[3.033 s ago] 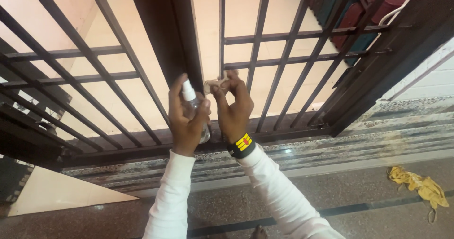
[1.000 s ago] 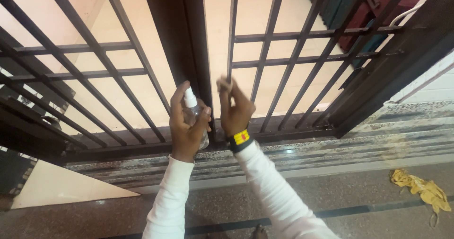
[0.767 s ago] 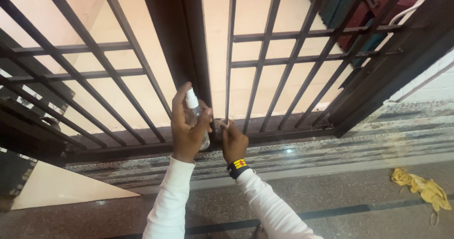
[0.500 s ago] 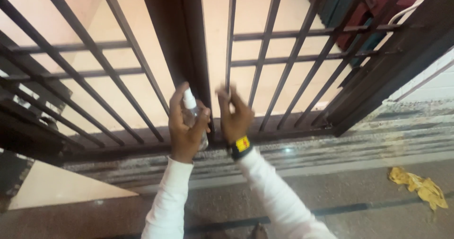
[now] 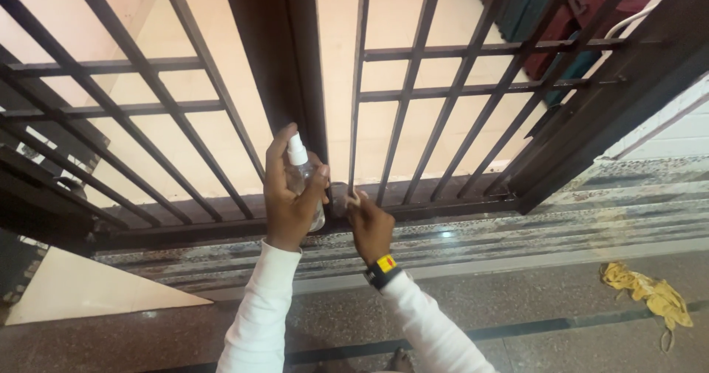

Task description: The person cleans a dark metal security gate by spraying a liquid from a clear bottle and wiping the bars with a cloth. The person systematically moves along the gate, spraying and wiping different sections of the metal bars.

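Gate [image 5: 295,63]: dark brown metal bars, with pale peach flooring behind it; spray bottle [image 5: 301,173] in front of the gate is clear with a white nozzle. Sleeves [image 5: 258,314] below the gate are white; wristband [image 5: 382,268] is black with a yellow and red face. Threshold [image 5: 517,233] under the gate is streaked grey and white stone, the floor [image 5: 532,306] speckled grey-brown with a dark stripe, and a yellow cloth [image 5: 650,295] lies to the gate's lower right.

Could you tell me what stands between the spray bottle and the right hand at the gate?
In the head view, only the dark gate post stands between spray bottle and right hand.
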